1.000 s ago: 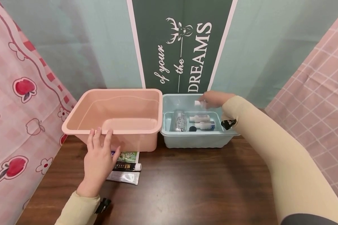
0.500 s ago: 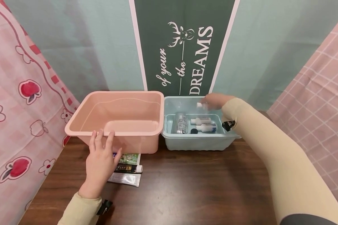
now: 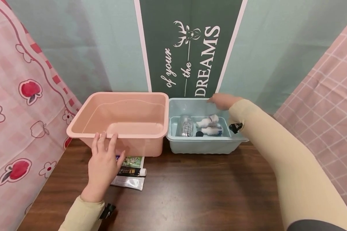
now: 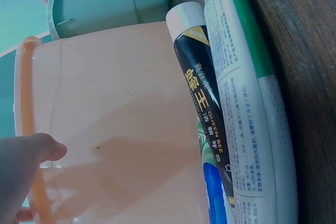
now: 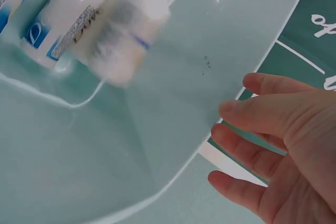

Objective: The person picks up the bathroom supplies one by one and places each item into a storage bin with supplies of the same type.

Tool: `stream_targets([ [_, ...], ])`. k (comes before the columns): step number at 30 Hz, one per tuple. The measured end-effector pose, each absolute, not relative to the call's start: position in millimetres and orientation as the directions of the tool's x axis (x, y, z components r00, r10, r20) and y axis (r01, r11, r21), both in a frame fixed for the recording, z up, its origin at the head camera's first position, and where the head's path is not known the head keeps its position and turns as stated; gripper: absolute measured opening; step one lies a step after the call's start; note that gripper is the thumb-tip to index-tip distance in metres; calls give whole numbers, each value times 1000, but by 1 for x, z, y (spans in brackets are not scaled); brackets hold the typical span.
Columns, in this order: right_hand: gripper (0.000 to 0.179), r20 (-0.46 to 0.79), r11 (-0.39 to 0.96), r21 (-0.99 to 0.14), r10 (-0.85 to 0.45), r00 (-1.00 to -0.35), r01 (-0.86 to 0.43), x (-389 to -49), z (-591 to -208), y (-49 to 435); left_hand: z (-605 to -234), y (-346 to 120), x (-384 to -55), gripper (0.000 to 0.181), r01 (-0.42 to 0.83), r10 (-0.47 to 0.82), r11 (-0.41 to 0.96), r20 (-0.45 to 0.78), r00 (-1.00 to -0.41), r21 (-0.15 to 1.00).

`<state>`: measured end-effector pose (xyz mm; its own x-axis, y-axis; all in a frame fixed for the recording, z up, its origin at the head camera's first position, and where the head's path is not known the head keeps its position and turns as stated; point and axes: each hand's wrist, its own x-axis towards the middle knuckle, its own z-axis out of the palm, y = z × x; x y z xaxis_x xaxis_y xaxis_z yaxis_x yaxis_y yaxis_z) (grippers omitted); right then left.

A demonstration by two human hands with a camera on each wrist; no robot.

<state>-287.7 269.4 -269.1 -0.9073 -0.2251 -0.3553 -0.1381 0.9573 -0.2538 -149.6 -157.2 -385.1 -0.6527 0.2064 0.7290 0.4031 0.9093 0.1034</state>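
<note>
My left hand rests its fingertips on the front rim of the pink bin, thumb near the outer wall. Below that hand lie a black toothpaste tube with a white cap, a silver-white tube and a green packet. My right hand hovers over the back rim of the blue bin, fingers spread, holding nothing. Inside that bin are a clear bottle, a white bottle with a blue label, and a small white bottle, blurred in the right wrist view.
Both bins stand side by side on a dark wooden table, against a hanging cloth. Pink patterned cloths hang at the left and right. A round black thing, perhaps a cap, lies beside the clear bottle.
My right hand has let go of the small white bottle, which has dropped onto the other bottles in the blue bin. The left hand stays on the pink rim.
</note>
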Motion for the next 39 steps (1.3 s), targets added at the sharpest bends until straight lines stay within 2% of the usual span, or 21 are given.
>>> stream_targets([
  [3,45,-302,934,-35,-349,-887,-356,-287,-265,273,-384,-157,-150,64,404,209,909,730,-650,100],
  [8,45,-358,931,-61,-357,-863,-360,-283,-262,278,-383,-157,-149,64,398,206,912,732,-650,97],
  [19,47,-379,936,-122,-352,-856,-330,-266,-260,280,-380,-158,-151,65,391,209,916,729,-652,87],
  [39,45,-341,918,-67,-390,-855,-391,-242,-263,283,-380,-153,-149,66,391,206,915,722,-660,96],
])
